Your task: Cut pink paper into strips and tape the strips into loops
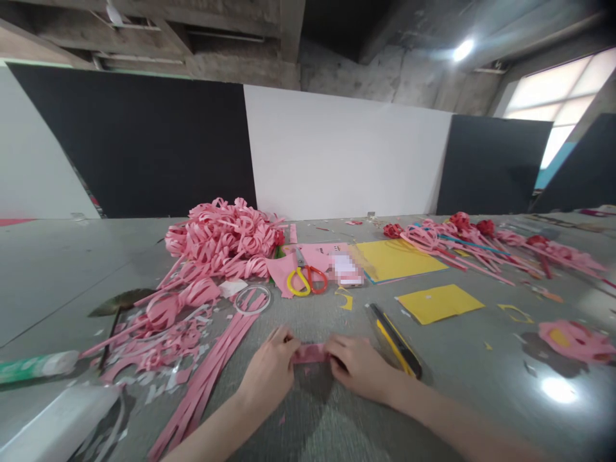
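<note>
Between my two hands a short pink paper strip (pixel 310 353) is held out level, just above the grey tabletop. My left hand (pixel 272 359) pinches its left end, and my right hand (pixel 359 364) has its fingers closed on the other end. Right beside my right wrist lies a black and yellow utility knife (pixel 395 340). A bundle of long pink paper strips (pixel 216 375) runs along my left forearm. Beyond my hands, scissors (pixel 307 276) with one yellow and one red handle rest on pink paper (pixel 283 273).
A big heap of pink paper-strip flowers (pixel 224 234) sits back left, with a tape roll (pixel 253 299) before it. Yellow paper sheets (pixel 440 303), a phone (pixel 346 268) and more paper flowers (pixel 462 240) lie right. A green-white tube (pixel 41 366) and paper scraps (pixel 163 350) are left.
</note>
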`<act>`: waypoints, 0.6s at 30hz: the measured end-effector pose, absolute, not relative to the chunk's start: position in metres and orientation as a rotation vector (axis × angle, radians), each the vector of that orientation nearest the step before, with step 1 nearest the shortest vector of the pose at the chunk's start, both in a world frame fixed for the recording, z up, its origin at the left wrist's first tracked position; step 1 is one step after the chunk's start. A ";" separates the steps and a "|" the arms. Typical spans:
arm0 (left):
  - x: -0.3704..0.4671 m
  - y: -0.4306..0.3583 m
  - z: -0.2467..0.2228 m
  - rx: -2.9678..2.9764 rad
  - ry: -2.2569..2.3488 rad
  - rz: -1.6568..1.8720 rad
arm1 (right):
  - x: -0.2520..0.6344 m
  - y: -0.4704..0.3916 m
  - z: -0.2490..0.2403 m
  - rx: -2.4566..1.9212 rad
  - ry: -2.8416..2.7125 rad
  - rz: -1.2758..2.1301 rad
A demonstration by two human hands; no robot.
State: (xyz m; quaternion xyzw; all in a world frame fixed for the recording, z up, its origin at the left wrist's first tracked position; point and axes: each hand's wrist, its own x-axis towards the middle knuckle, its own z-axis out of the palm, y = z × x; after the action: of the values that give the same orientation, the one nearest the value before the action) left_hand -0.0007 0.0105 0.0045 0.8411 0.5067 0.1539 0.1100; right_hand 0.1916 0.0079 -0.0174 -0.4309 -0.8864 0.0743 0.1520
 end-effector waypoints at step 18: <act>0.035 0.053 0.014 1.961 1.270 -0.109 | 0.190 0.006 -0.026 -1.316 -2.526 0.121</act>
State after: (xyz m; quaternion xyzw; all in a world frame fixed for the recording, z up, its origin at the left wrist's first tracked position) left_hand 0.0354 0.0531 0.0139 0.7718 0.4997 -0.0428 0.3908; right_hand 0.1899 0.0055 -0.0257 -0.4568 -0.8767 0.0420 0.1447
